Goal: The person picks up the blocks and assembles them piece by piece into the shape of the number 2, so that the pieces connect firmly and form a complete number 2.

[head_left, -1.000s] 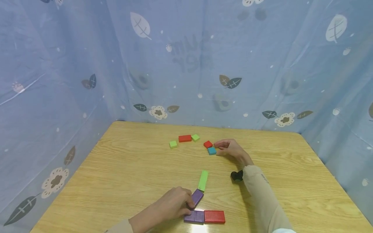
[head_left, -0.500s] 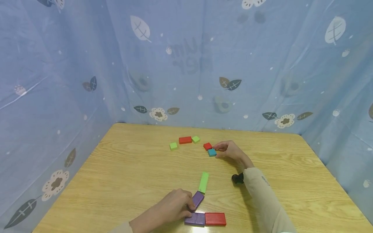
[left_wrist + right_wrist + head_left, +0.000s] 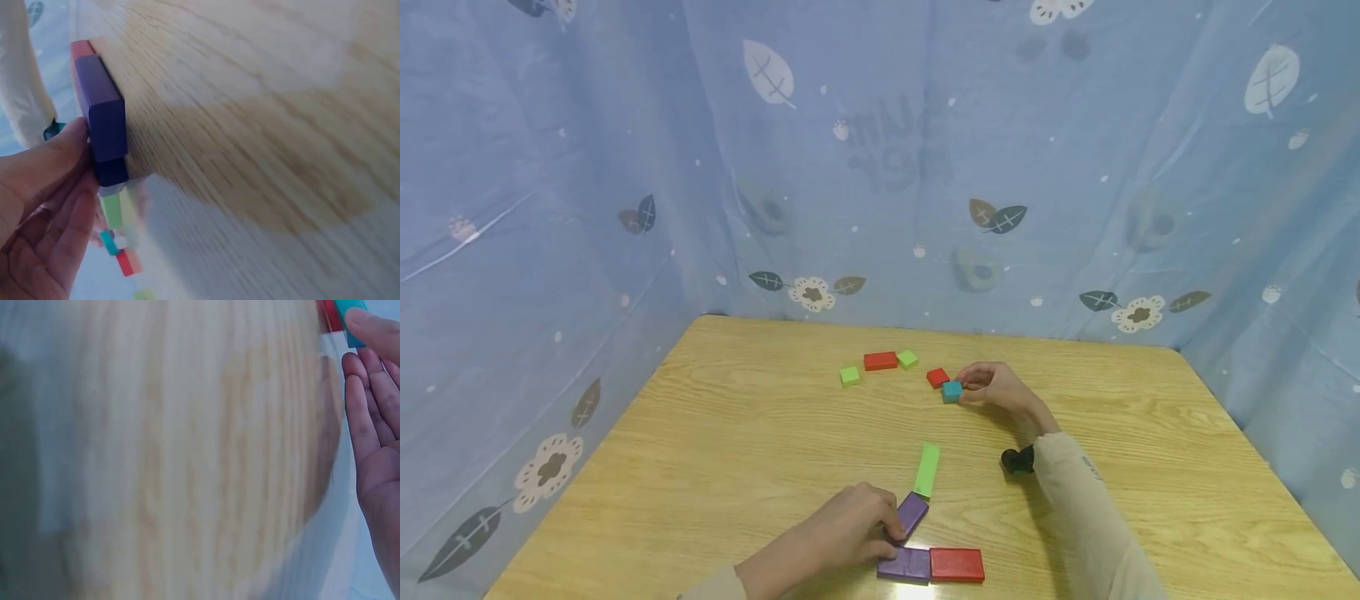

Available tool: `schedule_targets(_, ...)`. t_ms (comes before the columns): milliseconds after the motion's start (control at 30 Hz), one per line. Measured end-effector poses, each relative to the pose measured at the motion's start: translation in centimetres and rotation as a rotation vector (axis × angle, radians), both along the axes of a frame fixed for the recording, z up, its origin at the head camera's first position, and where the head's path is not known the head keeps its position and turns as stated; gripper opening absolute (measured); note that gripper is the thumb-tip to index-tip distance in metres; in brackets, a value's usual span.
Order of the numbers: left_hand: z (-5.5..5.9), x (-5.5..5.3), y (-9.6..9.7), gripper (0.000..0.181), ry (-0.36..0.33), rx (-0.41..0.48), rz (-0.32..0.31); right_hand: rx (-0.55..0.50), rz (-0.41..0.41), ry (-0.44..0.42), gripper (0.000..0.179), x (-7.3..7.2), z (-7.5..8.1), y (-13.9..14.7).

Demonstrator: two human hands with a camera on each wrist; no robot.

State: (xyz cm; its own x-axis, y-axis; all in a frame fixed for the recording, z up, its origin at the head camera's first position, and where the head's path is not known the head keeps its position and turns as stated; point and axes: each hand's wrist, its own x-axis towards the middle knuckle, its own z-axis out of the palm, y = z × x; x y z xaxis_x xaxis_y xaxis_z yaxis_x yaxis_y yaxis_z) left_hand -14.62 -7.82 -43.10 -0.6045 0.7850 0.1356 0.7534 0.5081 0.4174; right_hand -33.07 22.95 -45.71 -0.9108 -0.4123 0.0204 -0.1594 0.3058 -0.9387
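In the head view my right hand pinches a small teal block between thumb and fingers. A small red block lies close behind it. The right wrist view shows the thumb on the face of the teal block. My left hand stays low at the front, fingers bent. Its thumb touches the near purple block, and its fingertips are at the slanted purple block. A red block adjoins the near purple one; a long green block meets the slanted one's far end.
Toward the back of the wooden table lie a red block and two small green blocks, one at its right end, another to its left. A dark object shows beside the right sleeve. A patterned blue curtain surrounds the table.
My right fingers have closed on the teal block, which now looks tipped up and slightly farther right from the small red block. The left hand stays where it was.
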Motion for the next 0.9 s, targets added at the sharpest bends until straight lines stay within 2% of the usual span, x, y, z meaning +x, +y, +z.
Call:
schedule_targets(100, 0.0, -0.2, 0.1, 0.016, 0.022, -0.005, -0.015, -0.013, -0.027, -0.009, 0.037, 0.4, 0.2, 0.5)
schedule_targets(233, -0.1, -0.3, 0.1, 0.015, 0.036, -0.01, -0.021, 0.0, -0.037, 0.045, 0.034, 1.1, 0.6, 1.0)
schedule_targets(467, -0.4, -0.6, -0.1, 0.016, 0.044, 0.018, -0.051, -0.124, -0.02, 0.105, 0.036, 2.8, 2.1, 0.9)
schedule_targets(600, -0.7, -0.7, -0.3, 0.017, 0.025, 0.07, -0.07, -0.181, -0.004, 0.129, 0.036, 3.6, 2.7, 1.0)
schedule_targets(767, -0.9, -0.6, -0.5, 0.017, -0.03, 0.108, -0.055, -0.219, 0.03, 0.146, 0.037, 4.3, 3.2, 1.2)
schedule_targets(900, -1.1, -0.4, -0.5, 0.017, -0.062, 0.124, -0.046, -0.246, 0.024, 0.15, 0.037, 4.7, 3.3, 1.7)
